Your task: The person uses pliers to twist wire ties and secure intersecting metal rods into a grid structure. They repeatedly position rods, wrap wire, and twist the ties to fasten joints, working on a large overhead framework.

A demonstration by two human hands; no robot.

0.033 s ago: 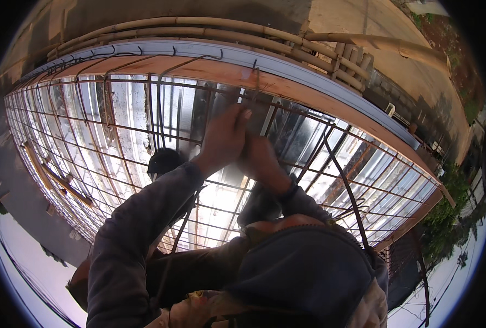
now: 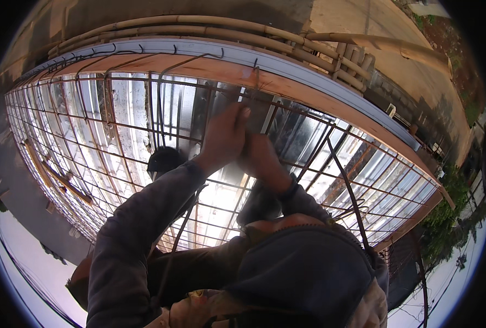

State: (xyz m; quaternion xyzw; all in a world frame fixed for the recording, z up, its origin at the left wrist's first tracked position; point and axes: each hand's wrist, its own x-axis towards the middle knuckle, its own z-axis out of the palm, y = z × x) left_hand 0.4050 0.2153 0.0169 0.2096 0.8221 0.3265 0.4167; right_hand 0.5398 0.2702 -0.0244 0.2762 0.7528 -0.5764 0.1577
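Note:
My left hand (image 2: 225, 133) is closed just below the wooden edge board, over the rusty steel bar mesh (image 2: 128, 127). Pressed close on its right is my right hand (image 2: 260, 159), also closed and a little blurred. Whatever the fingers of either hand grip is hidden or too small to make out. Thin wire ends (image 2: 262, 86) stick out just above my hands, beside an upright hooked bar end (image 2: 256, 66) at the board. Bright corrugated metal sheets (image 2: 131, 101) lie beneath the mesh. One dark shoe (image 2: 165, 160) stands on the mesh left of my hands.
Beyond the wooden edge board (image 2: 199, 64) runs a pale metal strip (image 2: 286, 71). Bent bars (image 2: 191, 61) hook over it. Bamboo poles (image 2: 221, 30) lie past that edge, above lower ground. A loose slanting bar (image 2: 348, 186) rises on my right; wood pieces (image 2: 62, 180) lie left.

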